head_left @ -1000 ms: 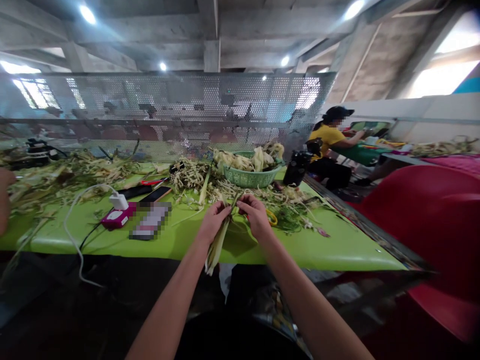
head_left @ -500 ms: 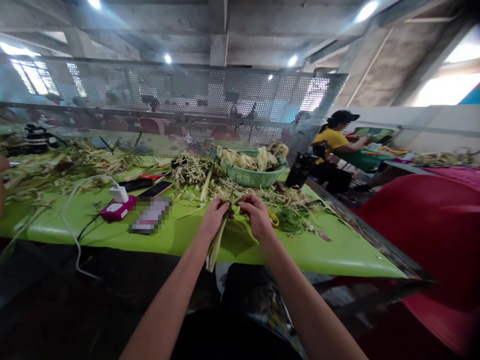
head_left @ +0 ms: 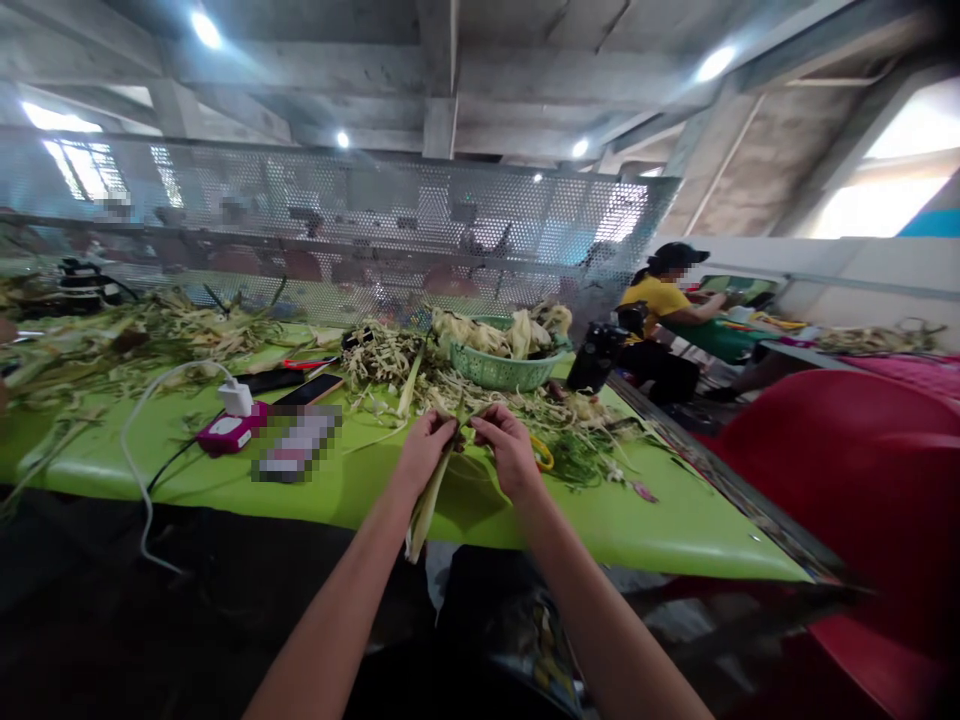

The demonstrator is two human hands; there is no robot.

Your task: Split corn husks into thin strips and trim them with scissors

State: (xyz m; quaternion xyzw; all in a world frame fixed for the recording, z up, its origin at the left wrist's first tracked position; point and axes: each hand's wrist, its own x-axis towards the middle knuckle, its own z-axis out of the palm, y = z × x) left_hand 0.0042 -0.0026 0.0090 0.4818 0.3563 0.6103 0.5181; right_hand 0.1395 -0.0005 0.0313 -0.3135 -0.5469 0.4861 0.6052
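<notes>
A long pale green husk [head_left: 429,510] hangs down from my left hand [head_left: 425,447], whose fingers are pinched around its upper end. My right hand [head_left: 510,447] is closed too, its thumb and fingers pinching a thin strip of the same husk just right of the left fingertips. The two hands are close together above the front part of the green table. Beyond them stands a green plastic basket [head_left: 506,373] heaped with pale dried husks [head_left: 523,335]. The fingertips partly hide the strip between them.
Husk scraps [head_left: 382,362] cover much of the green table [head_left: 300,497]. On the left are a purple power socket [head_left: 225,432] with a white charger [head_left: 237,398] and two phones. A black bottle [head_left: 592,360] stands right of the basket. A red chair [head_left: 847,450] and a seated person [head_left: 660,295] are at right.
The view has tilted slightly upward, so the table and basket sit lower in the picture. Both hands keep their pinch on the husk, the right fingers shifting slightly closer to the left.
</notes>
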